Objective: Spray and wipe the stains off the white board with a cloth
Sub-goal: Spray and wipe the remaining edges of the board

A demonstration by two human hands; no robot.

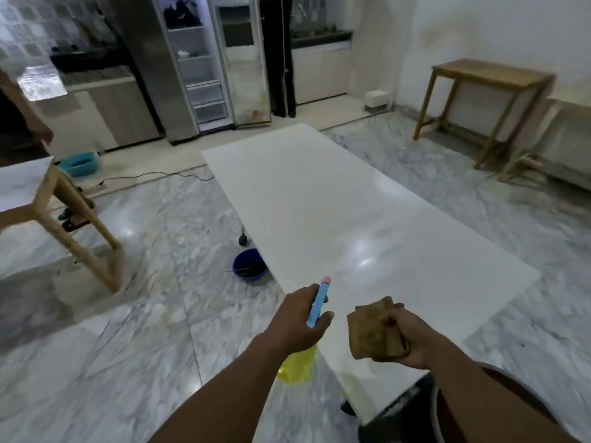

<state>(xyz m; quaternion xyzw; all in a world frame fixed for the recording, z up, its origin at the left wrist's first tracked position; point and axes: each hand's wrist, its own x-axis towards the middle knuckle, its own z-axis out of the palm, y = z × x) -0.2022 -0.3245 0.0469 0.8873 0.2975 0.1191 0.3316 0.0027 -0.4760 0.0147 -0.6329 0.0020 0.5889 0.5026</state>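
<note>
Two bare forearms, no sleeves, dark garment with pale trim

A blue bucket (249, 266) is seen on the marble floor (153, 314), partly tucked under an edge, with a teal basin (79, 163) set farther off near a black cable (153, 175). A fridge (204, 65) with its door swung open is placed against the back wall. A wooden table (486, 75) is stood at the right wall, and another wooden table (64, 199) is seen at the left.
</note>
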